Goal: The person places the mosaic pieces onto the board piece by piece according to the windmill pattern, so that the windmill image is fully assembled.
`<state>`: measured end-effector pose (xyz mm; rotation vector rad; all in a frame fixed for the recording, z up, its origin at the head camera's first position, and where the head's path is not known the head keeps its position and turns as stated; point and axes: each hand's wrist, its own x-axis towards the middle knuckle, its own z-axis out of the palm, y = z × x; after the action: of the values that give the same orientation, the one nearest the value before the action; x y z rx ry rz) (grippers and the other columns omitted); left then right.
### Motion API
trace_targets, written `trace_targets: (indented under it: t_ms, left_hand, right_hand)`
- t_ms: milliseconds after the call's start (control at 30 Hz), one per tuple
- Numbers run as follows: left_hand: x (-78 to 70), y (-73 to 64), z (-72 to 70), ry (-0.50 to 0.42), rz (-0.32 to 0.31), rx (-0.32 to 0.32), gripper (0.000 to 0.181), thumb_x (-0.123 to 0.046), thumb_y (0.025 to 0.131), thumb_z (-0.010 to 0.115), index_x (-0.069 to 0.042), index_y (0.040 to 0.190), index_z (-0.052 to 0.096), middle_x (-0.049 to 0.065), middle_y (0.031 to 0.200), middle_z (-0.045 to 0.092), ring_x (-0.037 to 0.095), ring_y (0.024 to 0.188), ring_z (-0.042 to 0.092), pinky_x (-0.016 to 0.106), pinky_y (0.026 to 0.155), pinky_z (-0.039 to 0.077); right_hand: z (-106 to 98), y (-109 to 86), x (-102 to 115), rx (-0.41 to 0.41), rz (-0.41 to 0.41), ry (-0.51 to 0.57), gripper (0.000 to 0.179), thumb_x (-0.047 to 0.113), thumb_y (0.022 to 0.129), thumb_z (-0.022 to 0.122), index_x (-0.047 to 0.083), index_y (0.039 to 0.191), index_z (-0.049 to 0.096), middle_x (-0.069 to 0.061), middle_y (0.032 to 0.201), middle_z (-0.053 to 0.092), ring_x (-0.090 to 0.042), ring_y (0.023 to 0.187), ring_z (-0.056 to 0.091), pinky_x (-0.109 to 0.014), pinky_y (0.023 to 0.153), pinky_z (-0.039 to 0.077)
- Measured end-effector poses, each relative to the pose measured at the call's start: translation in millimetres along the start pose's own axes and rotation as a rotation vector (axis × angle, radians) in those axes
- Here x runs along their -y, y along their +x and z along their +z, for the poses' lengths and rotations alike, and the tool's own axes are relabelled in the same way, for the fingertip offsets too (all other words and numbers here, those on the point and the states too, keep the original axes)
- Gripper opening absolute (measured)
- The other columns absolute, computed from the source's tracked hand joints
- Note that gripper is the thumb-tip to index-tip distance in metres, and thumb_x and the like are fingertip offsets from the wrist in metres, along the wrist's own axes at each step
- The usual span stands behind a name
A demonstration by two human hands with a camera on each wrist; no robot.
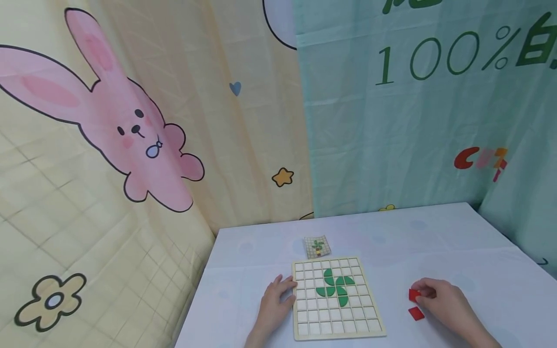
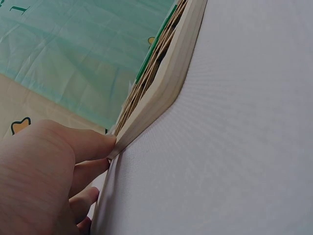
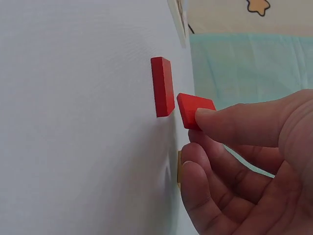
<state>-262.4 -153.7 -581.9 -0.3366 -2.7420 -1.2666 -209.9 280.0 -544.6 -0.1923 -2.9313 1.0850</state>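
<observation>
A square wooden grid board [image 1: 339, 328] lies on the white table, with several green quarter-round tiles [image 1: 344, 300] set in its upper middle as a pinwheel shape. My left hand [image 1: 274, 299] rests at the board's left edge; in the left wrist view its fingertips [image 2: 111, 142] touch the wooden rim [image 2: 161, 88]. To the right of the board, my right hand [image 1: 448, 302] pinches a red square tile [image 3: 191, 108] between thumb and fingers, held over the table. A second red tile [image 1: 416, 313] lies on the table just below that hand.
A small pattern card [image 1: 317, 247] with a green plant design lies just beyond the board. Partly hidden behind the right fingers is a yellow piece [image 3: 179, 166]. Printed curtains [image 1: 252, 145] hang behind the table [image 1: 243, 270] and along its sides.
</observation>
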Motion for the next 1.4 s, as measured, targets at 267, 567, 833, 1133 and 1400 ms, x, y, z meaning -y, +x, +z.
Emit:
trace_targets:
  t_ms: [267, 567, 833, 1133, 1400]
  left_hand:
    - [1.6, 0.4, 0.3, -0.01, -0.001, 0.006, 0.034, -0.014, 0.091, 0.071, -0.027, 0.123, 0.07, -0.009, 0.141, 0.059, 0.031, 0.147, 0.032, 0.062, 0.121, 0.014]
    - [2.4, 1.9, -0.2, -0.007, 0.026, 0.006, 0.034, -0.015, 0.09, 0.071, -0.025, 0.123, 0.07, -0.007, 0.141, 0.059, 0.032, 0.147, 0.033, 0.062, 0.121, 0.014]
    - [2.6, 1.6, 0.1, -0.008, 0.028, 0.002, 0.034, -0.014, 0.09, 0.072, -0.025, 0.122, 0.071, -0.007, 0.141, 0.06, 0.031, 0.147, 0.033, 0.062, 0.121, 0.015]
    - [2.8, 1.2, -0.8, 0.005, 0.025, 0.011, 0.034, -0.016, 0.09, 0.071, -0.024, 0.123, 0.071, -0.005, 0.142, 0.059, 0.034, 0.146, 0.033, 0.064, 0.12, 0.015]
    - [3.1, 0.7, -0.9, 0.001, 0.035, 0.012, 0.034, -0.016, 0.091, 0.071, -0.024, 0.123, 0.07, -0.006, 0.142, 0.059, 0.033, 0.146, 0.033, 0.063, 0.12, 0.015]
  right_hand:
    - [0.1, 1.1, 14.3, -0.008, -0.002, 0.013, 0.022, 0.008, 0.086, 0.076, 0.002, 0.107, 0.072, -0.003, 0.093, 0.068, -0.019, 0.08, 0.058, -0.04, 0.072, 0.062]
    - [12.6, 3.2, 30.1, -0.018, -0.037, 0.041, 0.013, 0.008, 0.088, 0.073, 0.009, 0.101, 0.073, 0.0, 0.088, 0.067, -0.017, 0.075, 0.057, -0.029, 0.063, 0.056]
    - [26.9, 1.3, 47.4, -0.007, -0.074, 0.089, 0.009, 0.005, 0.088, 0.073, 0.013, 0.093, 0.073, 0.004, 0.083, 0.067, -0.016, 0.072, 0.056, -0.028, 0.057, 0.052]
    - [41.5, 3.8, 67.6, 0.019, -0.085, 0.103, 0.011, 0.005, 0.087, 0.075, 0.015, 0.091, 0.073, 0.005, 0.083, 0.066, -0.016, 0.074, 0.055, -0.026, 0.064, 0.053]
    - [48.9, 8.2, 81.3, 0.046, -0.092, 0.124, 0.013, 0.005, 0.086, 0.076, 0.016, 0.092, 0.073, 0.006, 0.084, 0.066, -0.014, 0.075, 0.057, -0.029, 0.067, 0.053]
